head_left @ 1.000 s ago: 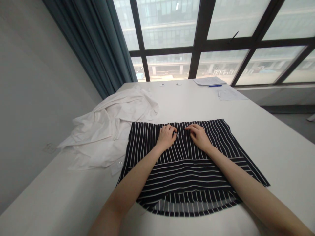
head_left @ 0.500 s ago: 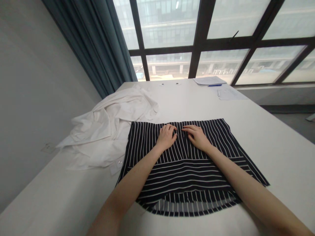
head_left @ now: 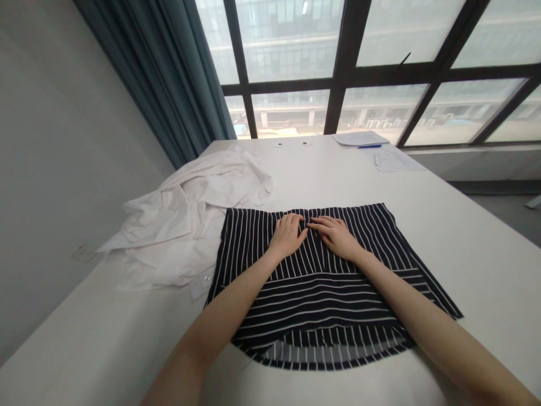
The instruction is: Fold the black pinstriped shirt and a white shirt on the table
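A black top with white stripes (head_left: 333,304) lies spread on the white table (head_left: 465,242), its curved band with a paler inside nearest me. My left hand (head_left: 288,234) rests on its upper middle, fingers bent and thumb apart from them. From the other side my right hand (head_left: 336,235) lies on the cloth, its fingers stretched out towards the left hand. The fingertips of both hands nearly meet over a small puckered spot. No cloth is visibly gripped, though the undersides of the fingers are hidden.
Crumpled white cloth (head_left: 190,214) is heaped at the left, with a small clear packet (head_left: 200,283) beside it. Papers (head_left: 359,138) and a blue pen (head_left: 369,146) lie at the far right. A wall, blue curtain (head_left: 169,73) and windows border the table.
My right fingertips have shifted slightly left, and my left thumb reaches a little further right, so the gap between the hands is narrower. The striped top stays almost in place.
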Demonstrator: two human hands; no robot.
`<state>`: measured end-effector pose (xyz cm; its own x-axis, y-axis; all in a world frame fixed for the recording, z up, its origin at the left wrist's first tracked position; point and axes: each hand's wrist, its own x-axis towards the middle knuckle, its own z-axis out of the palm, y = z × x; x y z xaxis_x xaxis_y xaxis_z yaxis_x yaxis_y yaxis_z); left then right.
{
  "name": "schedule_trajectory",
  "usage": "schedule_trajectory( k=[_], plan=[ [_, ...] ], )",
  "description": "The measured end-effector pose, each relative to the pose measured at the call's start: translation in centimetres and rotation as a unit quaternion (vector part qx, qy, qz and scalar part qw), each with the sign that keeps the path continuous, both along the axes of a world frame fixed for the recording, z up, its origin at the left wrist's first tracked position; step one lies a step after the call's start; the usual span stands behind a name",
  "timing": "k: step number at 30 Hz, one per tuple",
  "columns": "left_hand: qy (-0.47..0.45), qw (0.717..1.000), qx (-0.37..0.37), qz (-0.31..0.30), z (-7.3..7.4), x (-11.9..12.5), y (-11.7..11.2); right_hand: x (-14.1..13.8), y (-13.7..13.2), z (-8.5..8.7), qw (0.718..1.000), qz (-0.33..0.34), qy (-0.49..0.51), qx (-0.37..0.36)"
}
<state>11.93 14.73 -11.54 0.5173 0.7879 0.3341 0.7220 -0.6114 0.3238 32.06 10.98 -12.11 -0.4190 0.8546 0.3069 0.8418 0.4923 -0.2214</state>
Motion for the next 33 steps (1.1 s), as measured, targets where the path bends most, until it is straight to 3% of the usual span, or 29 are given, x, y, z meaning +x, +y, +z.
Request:
schedule_trajectory(
  k=[21,33],
  plan=[
    [-0.004,1.0,0.011,-0.028,0.2,-0.18,-0.22,0.09,0.12,-0.32,0.995,-0.037,0.089,0.014],
    [0.057,0.997,0.023,-0.039,-0.24,0.03,-0.21,-0.08,0.33,-0.59,0.997,-0.073,-0.006,-0.006]
  ],
)
